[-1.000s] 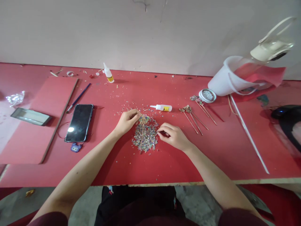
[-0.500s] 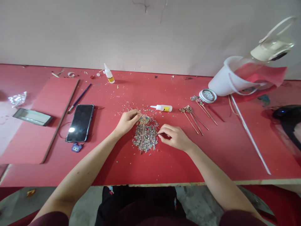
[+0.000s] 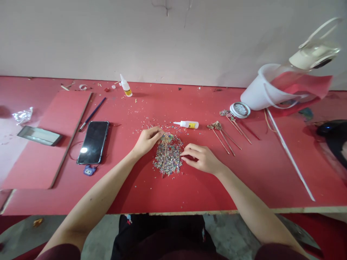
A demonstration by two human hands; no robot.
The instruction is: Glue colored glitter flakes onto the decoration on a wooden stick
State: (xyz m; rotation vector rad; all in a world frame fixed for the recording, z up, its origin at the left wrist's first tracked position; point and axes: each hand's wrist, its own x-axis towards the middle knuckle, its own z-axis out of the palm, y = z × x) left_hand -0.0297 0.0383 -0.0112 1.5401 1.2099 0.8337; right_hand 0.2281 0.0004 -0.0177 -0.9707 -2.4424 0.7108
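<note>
A heap of glittery sequin chips (image 3: 170,159) lies mid-table on the red tabletop (image 3: 189,187). A thin gold hair stick (image 3: 164,159) rests across the heap, its decorated head toward the wall. My left hand (image 3: 146,140) is closed in a pinch on the stick's head. My right hand (image 3: 200,157) sits at the heap's right edge, fingers curled and pinched together on the chips; what they hold is too small to make out.
A small glue bottle (image 3: 187,124) lies just behind the heap; another (image 3: 125,86) stands near the wall. Several finished sticks (image 3: 226,136), a round tin (image 3: 240,109) and a tipped white bucket (image 3: 264,88) are on the right. A phone (image 3: 93,142), brush (image 3: 91,113) and red board (image 3: 46,141) are on the left.
My right hand has shifted slightly and its fingers reach a little further into the heap's edge. The left hand stays on the stick's head.
</note>
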